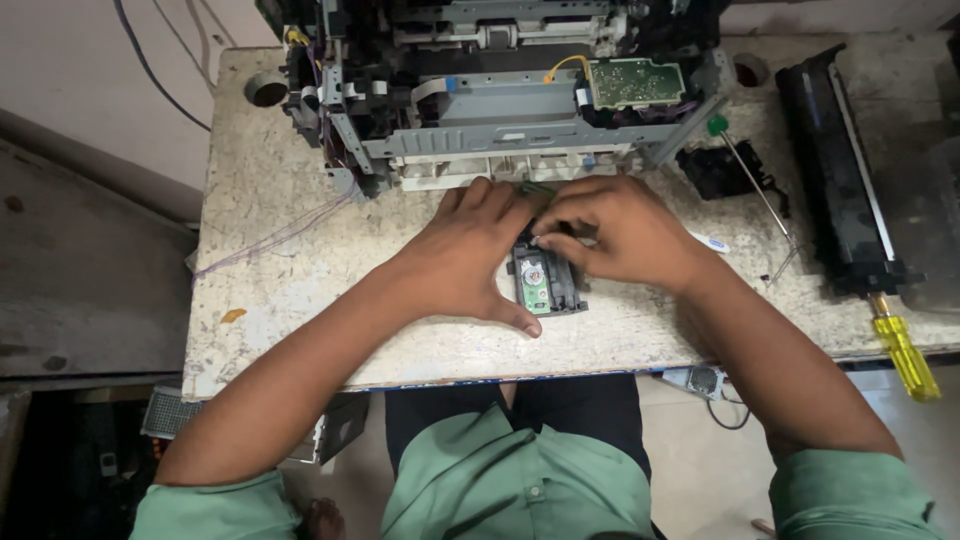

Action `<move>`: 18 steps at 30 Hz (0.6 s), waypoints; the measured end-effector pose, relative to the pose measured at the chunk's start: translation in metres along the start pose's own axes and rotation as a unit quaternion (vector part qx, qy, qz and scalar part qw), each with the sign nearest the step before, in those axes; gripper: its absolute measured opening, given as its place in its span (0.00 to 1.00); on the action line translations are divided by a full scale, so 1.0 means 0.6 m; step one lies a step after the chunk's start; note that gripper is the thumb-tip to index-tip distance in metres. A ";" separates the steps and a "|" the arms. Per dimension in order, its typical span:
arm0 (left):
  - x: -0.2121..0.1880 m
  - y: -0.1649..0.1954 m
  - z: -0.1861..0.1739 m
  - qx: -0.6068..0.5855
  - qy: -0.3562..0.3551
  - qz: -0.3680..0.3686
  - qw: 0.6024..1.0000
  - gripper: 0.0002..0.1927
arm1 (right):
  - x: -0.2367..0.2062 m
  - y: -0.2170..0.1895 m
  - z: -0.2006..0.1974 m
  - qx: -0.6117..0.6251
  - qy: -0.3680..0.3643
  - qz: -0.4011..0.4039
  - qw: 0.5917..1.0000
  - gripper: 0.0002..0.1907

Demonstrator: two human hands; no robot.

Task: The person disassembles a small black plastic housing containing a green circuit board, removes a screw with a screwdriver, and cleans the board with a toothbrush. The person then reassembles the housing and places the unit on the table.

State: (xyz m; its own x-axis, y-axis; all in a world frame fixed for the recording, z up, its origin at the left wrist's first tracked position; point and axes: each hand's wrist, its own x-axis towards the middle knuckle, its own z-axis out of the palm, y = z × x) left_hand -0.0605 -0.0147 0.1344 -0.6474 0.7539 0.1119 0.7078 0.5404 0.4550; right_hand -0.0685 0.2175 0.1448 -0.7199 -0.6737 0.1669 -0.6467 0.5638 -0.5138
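The small black module (545,280) lies flat on the worn tabletop (270,250), near the middle and just in front of the stripped machine chassis (500,110). It is a compact plastic block with a green circuit board and a round metal part on its upper face, so it looks light and stiff, yet delicate: the board and the fine parts on top would not take pressing, and the plain black sides look the safer place to grip. Its long axis runs from far to near, tilted slightly so the near end leans right; the far end is hidden under fingers, so which end is the front cannot be told. The left hand (475,255) lies spread beside it on the left, palm down, thumb stretched along the near-left corner, steadying it. The right hand (620,230) is curled over the far end, fingertips pinched narrow on something small and pale there; what it is cannot be made out. Farther right lie a black bracket (722,170), a thin green-handled screwdriver (750,175), a long black cartridge-like unit (840,170) and, at the near-right edge, a yellow-handled screwdriver (903,352). Loose thin wires (280,235) trail off the chassis to the left.
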 end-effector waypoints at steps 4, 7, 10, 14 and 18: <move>-0.003 -0.001 0.002 -0.019 0.026 0.000 0.999 0.70 | 0.000 -0.004 0.011 -0.024 0.039 -0.041 0.998 0.08; -0.006 -0.002 0.003 -0.023 0.043 0.004 0.999 0.72 | -0.001 -0.003 0.019 -0.065 0.062 -0.065 0.994 0.09; -0.004 -0.004 0.004 -0.017 0.039 -0.001 0.999 0.72 | -0.001 0.006 0.021 -0.063 0.052 -0.039 0.996 0.08; -0.002 -0.007 0.004 -0.007 0.026 -0.017 0.999 0.72 | -0.003 0.023 0.007 -0.028 0.046 -0.034 0.998 0.08; 0.000 -0.008 0.004 -0.026 0.030 -0.013 0.999 0.67 | -0.008 0.025 -0.006 0.010 0.053 -0.059 0.997 0.09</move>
State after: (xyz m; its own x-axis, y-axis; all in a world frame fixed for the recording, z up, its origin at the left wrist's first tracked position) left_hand -0.0632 -0.0161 0.1300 -0.6827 0.7150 0.1508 0.6757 0.5391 0.5029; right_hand -0.0757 0.2308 0.1394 -0.6622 -0.6797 0.3155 -0.7244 0.4730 -0.5015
